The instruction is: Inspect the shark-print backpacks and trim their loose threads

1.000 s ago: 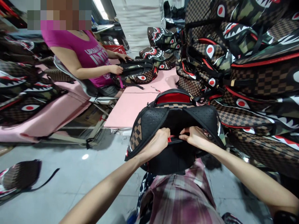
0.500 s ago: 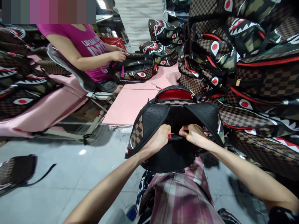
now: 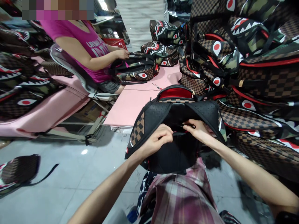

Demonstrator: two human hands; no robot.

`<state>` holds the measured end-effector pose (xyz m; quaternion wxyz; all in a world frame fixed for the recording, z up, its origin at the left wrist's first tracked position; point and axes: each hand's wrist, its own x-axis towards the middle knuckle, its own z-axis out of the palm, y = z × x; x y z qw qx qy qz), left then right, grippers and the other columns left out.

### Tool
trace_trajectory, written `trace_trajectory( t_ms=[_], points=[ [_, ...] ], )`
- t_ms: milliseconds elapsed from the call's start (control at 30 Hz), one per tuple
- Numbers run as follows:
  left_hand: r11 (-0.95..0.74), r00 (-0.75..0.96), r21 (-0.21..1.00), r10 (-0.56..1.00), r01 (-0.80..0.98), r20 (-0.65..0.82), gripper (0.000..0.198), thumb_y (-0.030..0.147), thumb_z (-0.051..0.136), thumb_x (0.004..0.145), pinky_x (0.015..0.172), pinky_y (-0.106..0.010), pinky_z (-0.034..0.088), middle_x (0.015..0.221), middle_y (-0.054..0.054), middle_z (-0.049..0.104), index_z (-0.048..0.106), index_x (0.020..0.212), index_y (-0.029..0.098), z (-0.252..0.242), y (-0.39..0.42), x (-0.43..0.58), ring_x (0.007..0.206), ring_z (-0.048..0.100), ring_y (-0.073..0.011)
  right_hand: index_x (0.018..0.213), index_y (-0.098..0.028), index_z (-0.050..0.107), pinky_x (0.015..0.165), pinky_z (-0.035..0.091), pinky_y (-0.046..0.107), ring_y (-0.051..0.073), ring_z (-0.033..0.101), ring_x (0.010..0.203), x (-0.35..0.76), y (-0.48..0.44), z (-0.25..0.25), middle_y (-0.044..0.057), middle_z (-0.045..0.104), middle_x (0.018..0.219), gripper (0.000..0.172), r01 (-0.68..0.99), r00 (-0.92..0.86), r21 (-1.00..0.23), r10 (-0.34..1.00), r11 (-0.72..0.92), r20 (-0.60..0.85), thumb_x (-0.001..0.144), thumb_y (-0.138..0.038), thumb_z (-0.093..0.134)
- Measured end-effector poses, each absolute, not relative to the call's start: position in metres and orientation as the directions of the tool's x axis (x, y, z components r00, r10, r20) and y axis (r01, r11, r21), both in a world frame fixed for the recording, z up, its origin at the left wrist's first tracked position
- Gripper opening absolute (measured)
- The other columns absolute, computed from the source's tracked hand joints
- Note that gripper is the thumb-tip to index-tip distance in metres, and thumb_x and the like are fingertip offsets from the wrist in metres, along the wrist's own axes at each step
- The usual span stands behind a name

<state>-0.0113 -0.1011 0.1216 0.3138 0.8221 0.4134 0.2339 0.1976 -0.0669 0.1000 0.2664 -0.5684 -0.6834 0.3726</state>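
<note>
A backpack [image 3: 177, 155] with a black padded back, brown checked sides and a red-lined pocket at its far end rests against my lap and the near table edge. Its back faces me. My left hand [image 3: 161, 137] is closed on a black edge at the middle of the backpack. Just to the right and a little higher, my right hand [image 3: 196, 129] has thumb and forefinger pinched together over the dark panel. Whatever lies in that pinch is too thin or dark to make out. Two black shoulder straps [image 3: 203, 113] spread out beyond my hands.
A pink table [image 3: 126, 102] reaches away from me, with a small pen-like tool [image 3: 157, 86] on it. Across it, a seated person in a magenta shirt [image 3: 79, 46] handles another backpack [image 3: 133, 71]. Stacked checked backpacks [image 3: 257, 115] crowd the right. Another bag [image 3: 21, 171] lies on the floor.
My right hand has lifted slightly and its fingers have shifted. The red bit that showed between my hands is out of sight. The person's hand opposite has moved a little.
</note>
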Motion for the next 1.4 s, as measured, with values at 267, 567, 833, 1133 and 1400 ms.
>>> trace_trajectory(
  t_ms=[267, 567, 833, 1133, 1400],
  points=[
    [-0.547, 0.554, 0.391, 0.826, 0.74, 0.107, 0.042, 0.024, 0.043, 0.088, 0.108, -0.04, 0.025, 0.143, -0.009, 0.033, 0.043, 0.129, 0.016, 0.049, -0.078, -0.039, 0.136, 0.016, -0.021, 0.093, -0.016, 0.063, 0.073, 0.042, 0.029, 0.016, 0.055, 0.076, 0.218, -0.036, 0.085, 0.003, 0.063, 0.084, 0.033, 0.301, -0.171, -0.951, 0.985, 0.065, 0.013, 0.074, -0.042, 0.057],
    [-0.223, 0.28, 0.32, 0.949, 0.921, -0.145, 0.049, 0.026, 0.037, 0.089, 0.103, -0.062, 0.017, 0.149, -0.005, 0.02, 0.031, 0.138, 0.022, -0.017, 0.03, -0.033, 0.135, 0.015, -0.0341, 0.092, -0.018, 0.064, 0.061, 0.041, 0.025, 0.012, 0.05, 0.06, 0.229, -0.103, 0.035, -0.002, 0.057, 0.066, 0.036, 0.206, -0.025, -0.955, 0.974, -0.213, -0.223, 0.068, -0.044, 0.066],
    [-0.356, 0.383, 0.469, 0.923, 0.808, 0.041, 0.038, 0.032, 0.045, 0.087, 0.105, -0.043, 0.029, 0.128, -0.01, 0.052, 0.05, 0.122, 0.017, 0.0, -0.086, -0.106, 0.128, 0.035, -0.0224, 0.052, -0.02, 0.056, 0.069, 0.042, 0.031, 0.02, 0.058, 0.069, 0.226, -0.213, -0.028, 0.005, 0.06, 0.06, 0.043, 0.361, -0.192, -0.861, 0.875, -0.358, -0.444, 0.079, -0.053, 0.049],
    [-0.456, 0.459, 0.216, 0.888, 0.863, 0.043, 0.063, 0.047, 0.059, 0.076, 0.103, -0.046, 0.025, 0.131, -0.018, 0.048, 0.044, 0.127, 0.014, -0.012, -0.126, -0.079, 0.126, 0.037, -0.0296, 0.049, -0.018, 0.057, 0.055, 0.042, 0.028, 0.018, 0.055, 0.057, 0.231, -0.192, -0.033, 0.003, 0.056, 0.051, 0.047, 0.305, -0.009, -0.882, 0.925, -0.359, -0.379, 0.073, -0.059, 0.051],
    [-0.507, 0.528, 0.171, 0.841, 0.845, -0.117, 0.051, 0.052, 0.028, 0.09, 0.071, -0.031, 0.042, 0.081, -0.013, 0.069, 0.066, 0.099, 0.018, 0.023, -0.076, -0.003, 0.083, 0.065, -0.0262, 0.07, -0.017, 0.061, 0.073, 0.044, 0.031, 0.019, 0.058, 0.078, 0.252, -0.157, -0.015, 0.006, 0.064, 0.076, 0.031, 0.433, 0.38, -0.894, 0.923, -0.117, 0.063, 0.078, -0.042, 0.045]
  ],
)
